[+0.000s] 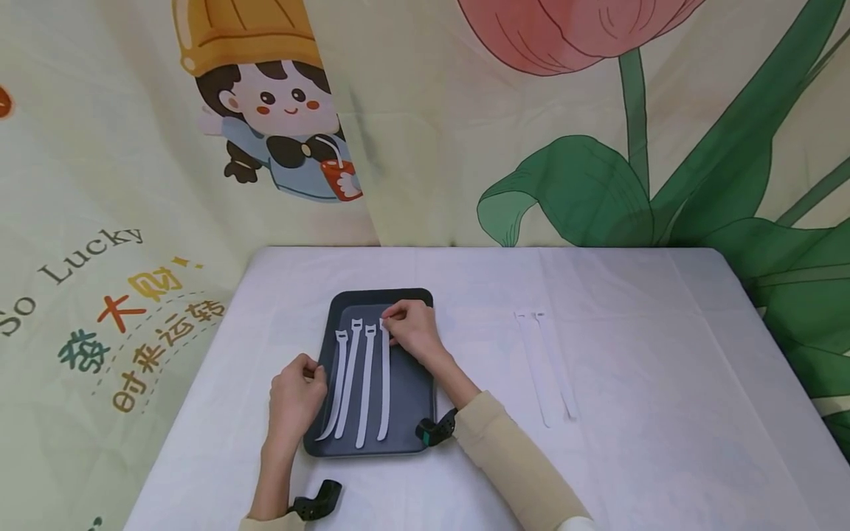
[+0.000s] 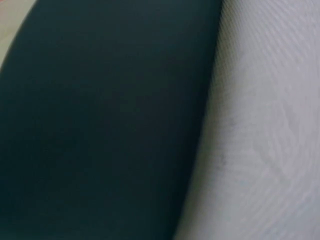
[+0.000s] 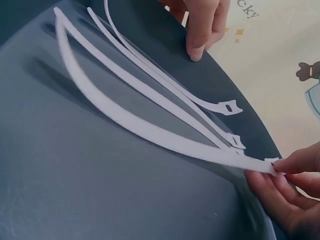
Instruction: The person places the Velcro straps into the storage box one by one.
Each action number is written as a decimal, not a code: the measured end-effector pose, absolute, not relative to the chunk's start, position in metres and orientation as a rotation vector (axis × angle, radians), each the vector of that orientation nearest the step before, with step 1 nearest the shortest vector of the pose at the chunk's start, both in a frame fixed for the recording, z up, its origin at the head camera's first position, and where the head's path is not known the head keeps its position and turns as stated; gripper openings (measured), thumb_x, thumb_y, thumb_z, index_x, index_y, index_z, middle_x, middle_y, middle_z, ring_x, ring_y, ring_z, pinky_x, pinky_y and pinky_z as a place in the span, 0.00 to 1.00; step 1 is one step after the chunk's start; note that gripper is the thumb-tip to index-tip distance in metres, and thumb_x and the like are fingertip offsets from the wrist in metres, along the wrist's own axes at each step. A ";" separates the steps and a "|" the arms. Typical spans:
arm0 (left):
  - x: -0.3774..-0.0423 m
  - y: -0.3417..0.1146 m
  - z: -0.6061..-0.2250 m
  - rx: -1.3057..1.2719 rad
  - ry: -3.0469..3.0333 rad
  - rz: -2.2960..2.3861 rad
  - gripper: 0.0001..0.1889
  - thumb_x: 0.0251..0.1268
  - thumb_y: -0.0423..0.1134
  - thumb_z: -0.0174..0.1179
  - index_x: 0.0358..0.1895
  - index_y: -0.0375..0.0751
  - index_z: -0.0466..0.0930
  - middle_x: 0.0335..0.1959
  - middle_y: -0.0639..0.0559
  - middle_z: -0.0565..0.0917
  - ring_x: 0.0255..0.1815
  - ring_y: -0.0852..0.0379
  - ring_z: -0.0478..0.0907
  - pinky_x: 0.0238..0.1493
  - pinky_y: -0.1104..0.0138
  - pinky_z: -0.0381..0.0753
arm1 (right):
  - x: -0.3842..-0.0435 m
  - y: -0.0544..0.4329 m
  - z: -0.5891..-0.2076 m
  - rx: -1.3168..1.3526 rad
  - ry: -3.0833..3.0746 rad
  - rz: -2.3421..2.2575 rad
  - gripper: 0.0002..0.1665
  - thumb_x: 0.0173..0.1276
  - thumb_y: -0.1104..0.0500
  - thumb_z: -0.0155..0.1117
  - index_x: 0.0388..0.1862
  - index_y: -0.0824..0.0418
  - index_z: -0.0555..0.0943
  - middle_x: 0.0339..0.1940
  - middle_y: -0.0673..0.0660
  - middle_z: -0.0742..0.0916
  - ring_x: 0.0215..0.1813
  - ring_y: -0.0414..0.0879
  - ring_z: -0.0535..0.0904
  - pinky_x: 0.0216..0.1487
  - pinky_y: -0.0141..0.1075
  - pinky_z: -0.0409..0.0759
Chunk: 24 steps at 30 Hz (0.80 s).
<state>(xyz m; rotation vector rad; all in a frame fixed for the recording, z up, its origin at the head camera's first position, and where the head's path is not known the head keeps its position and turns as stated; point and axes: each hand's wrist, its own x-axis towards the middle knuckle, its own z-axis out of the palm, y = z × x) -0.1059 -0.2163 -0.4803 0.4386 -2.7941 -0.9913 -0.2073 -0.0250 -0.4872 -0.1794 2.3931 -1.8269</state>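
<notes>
Several white hook-and-loop cable ties [image 1: 364, 387] lie lengthwise in a dark grey tray [image 1: 412, 413], slotted heads towards the far end. My right hand [image 1: 413, 330] pinches the head of the rightmost cable tie [image 3: 150, 131] between thumb and fingers. This tie bows along its length in the right wrist view, its head raised by the fingers. My left hand [image 1: 296, 394] is beside the tray's left rim, fingers loosely curled, with no tie in it. Whether it touches the rim is unclear. A blurred dark surface [image 2: 100, 125] fills much of the left wrist view, and no fingers show there.
Two more white ties [image 1: 531, 369] lie side by side on the white tablecloth [image 1: 664, 383], right of the tray. A printed cloth backdrop [image 1: 412, 147] hangs behind the table. Black wrist cameras [image 1: 438, 429] sit on both wrists.
</notes>
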 end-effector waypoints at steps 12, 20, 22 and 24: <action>-0.106 -0.217 -0.481 0.443 -2.789 -0.987 0.06 0.69 0.32 0.57 0.35 0.32 0.80 0.29 0.37 0.87 0.26 0.48 0.82 0.23 0.64 0.72 | -0.208 -0.031 -0.490 -0.199 2.474 -1.710 0.06 0.69 0.69 0.65 0.41 0.68 0.88 0.31 0.60 0.90 0.22 0.50 0.87 0.22 0.30 0.80; -0.106 -0.216 -0.479 0.446 -2.801 -0.991 0.07 0.70 0.32 0.56 0.35 0.31 0.80 0.30 0.37 0.87 0.26 0.48 0.82 0.23 0.65 0.73 | -0.209 -0.034 -0.492 -0.205 2.498 -1.639 0.06 0.69 0.68 0.66 0.41 0.66 0.89 0.31 0.57 0.91 0.19 0.43 0.84 0.21 0.29 0.78; -0.106 -0.215 -0.478 0.442 -2.805 -0.990 0.07 0.70 0.32 0.56 0.36 0.31 0.80 0.30 0.37 0.87 0.27 0.48 0.83 0.24 0.65 0.73 | -0.209 -0.034 -0.492 -0.212 2.516 -1.621 0.06 0.69 0.67 0.67 0.41 0.65 0.89 0.30 0.57 0.91 0.18 0.41 0.82 0.22 0.29 0.78; -0.105 -0.215 -0.477 0.436 -2.808 -0.988 0.07 0.70 0.32 0.56 0.36 0.31 0.80 0.30 0.37 0.87 0.27 0.48 0.83 0.24 0.65 0.73 | -0.209 -0.033 -0.492 -0.219 2.528 -1.606 0.06 0.70 0.66 0.67 0.42 0.65 0.89 0.31 0.57 0.91 0.18 0.39 0.81 0.22 0.29 0.78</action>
